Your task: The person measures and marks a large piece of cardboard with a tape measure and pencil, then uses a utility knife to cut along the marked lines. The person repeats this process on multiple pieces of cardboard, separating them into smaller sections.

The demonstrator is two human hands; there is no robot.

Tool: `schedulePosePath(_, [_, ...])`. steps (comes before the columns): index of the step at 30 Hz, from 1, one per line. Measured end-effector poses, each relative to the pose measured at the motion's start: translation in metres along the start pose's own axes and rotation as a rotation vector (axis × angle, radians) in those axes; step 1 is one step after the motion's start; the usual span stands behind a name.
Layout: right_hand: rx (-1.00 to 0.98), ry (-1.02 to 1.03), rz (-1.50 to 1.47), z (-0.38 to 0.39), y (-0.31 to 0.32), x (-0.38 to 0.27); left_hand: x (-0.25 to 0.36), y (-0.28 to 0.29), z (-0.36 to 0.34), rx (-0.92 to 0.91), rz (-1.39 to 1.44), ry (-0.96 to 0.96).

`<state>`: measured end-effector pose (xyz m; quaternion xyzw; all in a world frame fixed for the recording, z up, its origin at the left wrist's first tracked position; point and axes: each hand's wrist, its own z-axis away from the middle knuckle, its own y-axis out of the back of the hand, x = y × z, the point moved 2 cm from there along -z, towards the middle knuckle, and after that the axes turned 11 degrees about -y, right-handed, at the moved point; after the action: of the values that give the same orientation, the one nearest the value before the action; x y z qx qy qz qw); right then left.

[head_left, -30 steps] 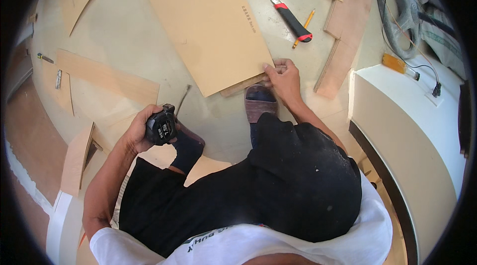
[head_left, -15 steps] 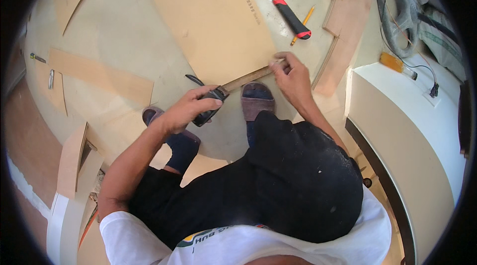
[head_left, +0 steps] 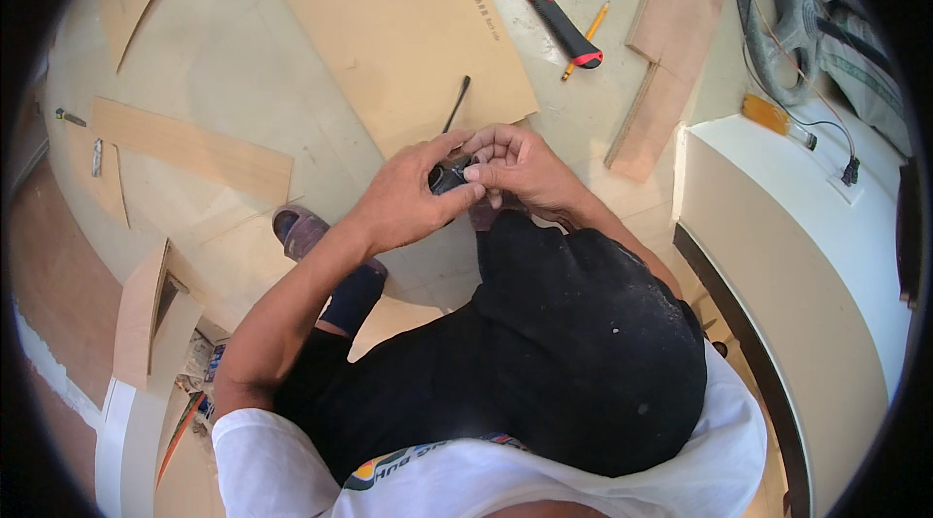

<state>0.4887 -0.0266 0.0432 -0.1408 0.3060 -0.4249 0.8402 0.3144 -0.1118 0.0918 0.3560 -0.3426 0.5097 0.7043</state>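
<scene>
My left hand point(head_left: 408, 189) is closed around a black tape measure point(head_left: 446, 178) over the near end of a large tan board point(head_left: 403, 42). The fingers of my right hand point(head_left: 520, 168) are bent in against the tape measure's right side, pinching at it. A dark wrist strap point(head_left: 458, 102) sticks up from the case across the board. Between my fingers, most of the case and any tape blade are hidden. Beyond my hands, a red and black utility knife point(head_left: 559, 24) lies on the floor with its blade out, beside a yellow pencil point(head_left: 587, 40).
Cut board strips point(head_left: 194, 149) lie at left, with a small metal piece point(head_left: 97, 156). More planks point(head_left: 666, 61) lie at right. A grey hose point(head_left: 792, 22) and an orange-handled tool point(head_left: 765, 118) are by the white ledge point(head_left: 836, 188). My slippered foot point(head_left: 301, 229) rests on the floor.
The tape blade that stretched along the board's near edge between my hands no longer shows. My right hand has come left and nearer to the case, and the strap has swung upward.
</scene>
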Motion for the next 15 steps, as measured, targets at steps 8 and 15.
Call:
schedulePosePath(8, [0.582, 0.229, 0.242, -0.007, 0.075, -0.019, -0.051, 0.023, 0.005, 0.1, -0.441, 0.16])
schedulePosePath(15, [0.876, 0.296, 0.362, -0.02, 0.095, 0.01, -0.061, 0.022, -0.003, 0.08, -0.417, 0.313])
